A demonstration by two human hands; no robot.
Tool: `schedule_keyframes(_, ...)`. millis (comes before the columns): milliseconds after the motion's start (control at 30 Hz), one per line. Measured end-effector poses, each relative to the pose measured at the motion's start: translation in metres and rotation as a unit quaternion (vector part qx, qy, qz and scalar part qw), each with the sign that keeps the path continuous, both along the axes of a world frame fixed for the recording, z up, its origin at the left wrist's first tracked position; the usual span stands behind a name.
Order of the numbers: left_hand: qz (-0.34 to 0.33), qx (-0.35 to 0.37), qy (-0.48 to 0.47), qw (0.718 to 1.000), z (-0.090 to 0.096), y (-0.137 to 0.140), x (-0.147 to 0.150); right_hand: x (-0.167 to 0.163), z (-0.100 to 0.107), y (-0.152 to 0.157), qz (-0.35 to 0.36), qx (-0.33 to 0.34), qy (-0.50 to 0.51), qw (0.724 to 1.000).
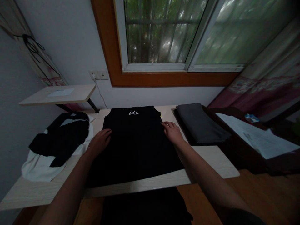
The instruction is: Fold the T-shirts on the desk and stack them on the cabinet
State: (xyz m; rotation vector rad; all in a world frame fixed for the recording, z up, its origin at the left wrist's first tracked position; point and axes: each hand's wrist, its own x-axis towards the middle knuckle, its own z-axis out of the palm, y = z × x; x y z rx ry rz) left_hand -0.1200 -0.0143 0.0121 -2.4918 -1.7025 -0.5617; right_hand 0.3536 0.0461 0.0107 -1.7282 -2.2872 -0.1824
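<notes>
A black shirt (138, 147) lies spread flat on the pale wooden table (161, 183), with white lettering (133, 113) near its far edge. On its left edge rests my left hand (99, 141), fingers stretched out over the cloth. My right hand (173, 132) lies at the opposite edge, its fingers extended onto the fabric. Neither hand visibly grips the cloth. A small yellow spot shows at the shirt's upper right edge.
Black and white clothes (67, 134) lie heaped at left, beside a small raised shelf (61, 93) with paper on it. Folded dark grey cloth (201, 123) lies at right. Beyond it is a dark surface with a pale sheet (255, 136). A window and wall stand behind.
</notes>
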Motion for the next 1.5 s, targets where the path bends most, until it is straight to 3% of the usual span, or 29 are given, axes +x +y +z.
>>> schedule_keyframes(333, 0.013, 0.009, 0.012, 1.000, -0.011, 0.012, -0.001, -0.001, 0.002, 0.010, 0.004, 0.000, -0.005, 1.000)
schedule_keyframes(700, -0.019, 0.001, -0.034, 0.999, -0.009, -0.030, -0.011, 0.026, 0.003, -0.005, 0.027, -0.024, 0.059, 0.998)
schedule_keyframes(933, -0.037, 0.013, -0.056, 0.998, -0.003, -0.042, -0.007, 0.027, 0.021, -0.030, 0.028, -0.051, 0.152, 0.987)
schedule_keyframes(1100, -0.048, 0.011, -0.059, 0.997, 0.000, -0.043, -0.006, 0.018, 0.039, -0.042, -0.013, -0.140, 0.070, 0.988)
schedule_keyframes(1300, -0.047, -0.003, -0.094, 0.994, 0.003, -0.046, -0.007, 0.006, 0.048, -0.041, -0.083, -0.174, -0.035, 0.981)
schedule_keyframes(1500, -0.041, -0.008, -0.107, 0.993, 0.005, -0.047, -0.008, 0.009, 0.051, -0.034, -0.092, -0.190, -0.007, 0.977)
